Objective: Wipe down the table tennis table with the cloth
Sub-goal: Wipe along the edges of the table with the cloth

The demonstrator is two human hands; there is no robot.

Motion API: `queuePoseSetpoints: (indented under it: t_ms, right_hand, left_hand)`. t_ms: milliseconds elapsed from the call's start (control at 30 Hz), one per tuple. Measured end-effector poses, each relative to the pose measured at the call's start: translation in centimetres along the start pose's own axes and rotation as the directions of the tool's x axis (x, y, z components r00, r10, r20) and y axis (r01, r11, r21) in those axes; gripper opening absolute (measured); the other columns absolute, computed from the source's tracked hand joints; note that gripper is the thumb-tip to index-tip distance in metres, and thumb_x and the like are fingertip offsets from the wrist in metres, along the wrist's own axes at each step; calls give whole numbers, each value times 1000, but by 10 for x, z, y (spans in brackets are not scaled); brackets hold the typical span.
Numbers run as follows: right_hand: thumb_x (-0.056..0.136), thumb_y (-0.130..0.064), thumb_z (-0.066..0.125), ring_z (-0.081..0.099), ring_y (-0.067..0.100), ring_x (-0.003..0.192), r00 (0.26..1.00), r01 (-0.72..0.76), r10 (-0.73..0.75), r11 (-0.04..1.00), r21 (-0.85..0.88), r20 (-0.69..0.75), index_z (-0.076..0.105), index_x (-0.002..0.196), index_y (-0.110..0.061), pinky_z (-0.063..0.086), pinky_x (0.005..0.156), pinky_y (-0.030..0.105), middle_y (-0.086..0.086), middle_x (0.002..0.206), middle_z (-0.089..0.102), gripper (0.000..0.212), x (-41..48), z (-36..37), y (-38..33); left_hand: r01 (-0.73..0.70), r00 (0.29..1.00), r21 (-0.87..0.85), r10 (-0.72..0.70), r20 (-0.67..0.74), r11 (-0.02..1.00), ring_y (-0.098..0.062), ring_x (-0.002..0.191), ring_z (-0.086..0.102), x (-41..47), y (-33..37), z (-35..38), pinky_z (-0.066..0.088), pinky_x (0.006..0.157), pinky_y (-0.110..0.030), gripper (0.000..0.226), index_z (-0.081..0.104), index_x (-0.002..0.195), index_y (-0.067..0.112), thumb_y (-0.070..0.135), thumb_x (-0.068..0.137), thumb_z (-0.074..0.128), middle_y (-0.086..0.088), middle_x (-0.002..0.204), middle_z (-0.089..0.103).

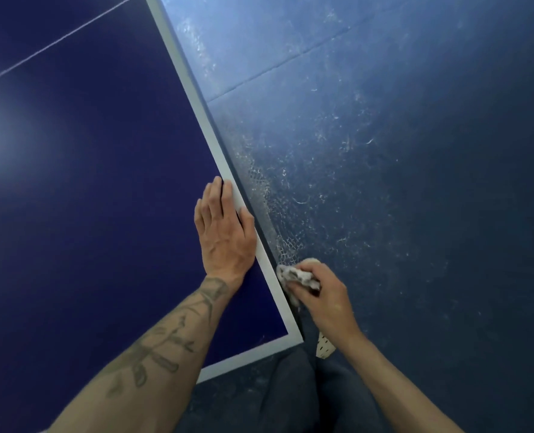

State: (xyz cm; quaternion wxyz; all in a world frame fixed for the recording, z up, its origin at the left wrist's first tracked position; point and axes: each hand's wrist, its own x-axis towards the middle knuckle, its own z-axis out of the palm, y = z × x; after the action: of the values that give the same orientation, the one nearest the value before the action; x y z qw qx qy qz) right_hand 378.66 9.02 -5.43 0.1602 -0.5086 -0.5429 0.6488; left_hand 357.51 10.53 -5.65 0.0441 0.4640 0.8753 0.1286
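Left hand (225, 232): grip wide, flat on dark-blue white-edged counter (87, 182). Right hand (322, 295): grip holds crumpled grey cloth (293, 275) at counter edge.

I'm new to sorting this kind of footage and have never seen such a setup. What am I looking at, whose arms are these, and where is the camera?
There is no machine here. One camera worn on a person's head looks down at their own bare arms. The dark blue surface with the white border is the table tennis table, seen near its corner. The scuffed blue area beside it is the floor. The left hand lies flat on the tabletop by the white line. The right hand grips a crumpled grey cloth against the table's side edge.
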Motion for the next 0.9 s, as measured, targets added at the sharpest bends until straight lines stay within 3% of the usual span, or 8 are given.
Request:
queuePoseSetpoints:
  t_ms: [67, 167, 400, 500, 667, 800, 900]
  right_hand:
    - [94, -19, 80, 66, 7, 88, 1000, 16, -16, 1000, -22, -12, 73, 108, -23, 52, 75, 15, 2, 106, 67, 16, 38, 10, -20]
    - [96, -20, 79, 66, 4, 89, 997, 79, -78, 997, -26, 12, 73, 109, -24, 52, 75, 14, 1, 106, 66, 15, 90, 21, -46]
    - [94, -25, 81, 69, 14, 97, 997, 47, -39, 993, -107, 74, 72, 111, -32, 59, 86, 36, -5, 106, 70, 20, 71, 8, -31]
    - [96, -28, 80, 70, 17, 97, 997, 32, -25, 995, -90, 74, 72, 112, -28, 60, 88, 48, -2, 107, 71, 18, 108, 18, -46]
    - [98, -32, 77, 68, 18, 100, 990, 119, -113, 991, -63, 84, 69, 113, -28, 58, 91, 45, 1, 109, 70, 17, 193, 41, -85]
    - [98, -25, 78, 70, 25, 97, 982, 59, -47, 996, -63, 183, 70, 115, -22, 59, 89, 53, 5, 111, 68, 19, 182, 28, -75]
    - [96, -21, 80, 69, 20, 96, 972, 89, -67, 992, -88, 224, 71, 113, -25, 58, 88, 51, 0, 109, 69, 20, 175, 18, -74]
  left_hand:
    - [7, 1000, 6, -7, 13, 1000, -27, 154, 31, 0, 0, -2, 25, 126, -51, 52, 39, 157, 8, 22, 107, 40, -9, 164, 36]
    - [5, 1000, 10, -5, 17, 1000, -28, 154, 32, 1, 0, -4, 26, 127, -51, 53, 40, 157, 6, 22, 106, 42, -10, 164, 37]
    - [9, 1000, 17, -9, 27, 1000, -28, 156, 30, 2, -1, -2, 23, 129, -51, 55, 39, 159, 7, 25, 107, 39, -10, 166, 35]
    - [8, 1000, 21, -9, 10, 1000, -29, 155, 34, 3, -1, -2, 25, 128, -50, 53, 42, 157, 6, 24, 108, 38, -12, 164, 39]
    - [34, 999, -10, -34, -38, 999, -30, 147, 43, 25, -6, -3, 34, 122, -53, 47, 52, 149, 6, 15, 104, 51, -14, 156, 47]
    - [123, 991, -16, -124, -59, 992, -36, 145, 45, 70, -8, -8, 36, 120, -55, 46, 54, 147, 2, 11, 102, 53, -18, 155, 48]
    - [172, 982, -3, -172, -77, 985, -37, 145, 44, 113, -10, -8, 35, 120, -54, 44, 55, 147, 4, 12, 104, 52, -18, 156, 47]
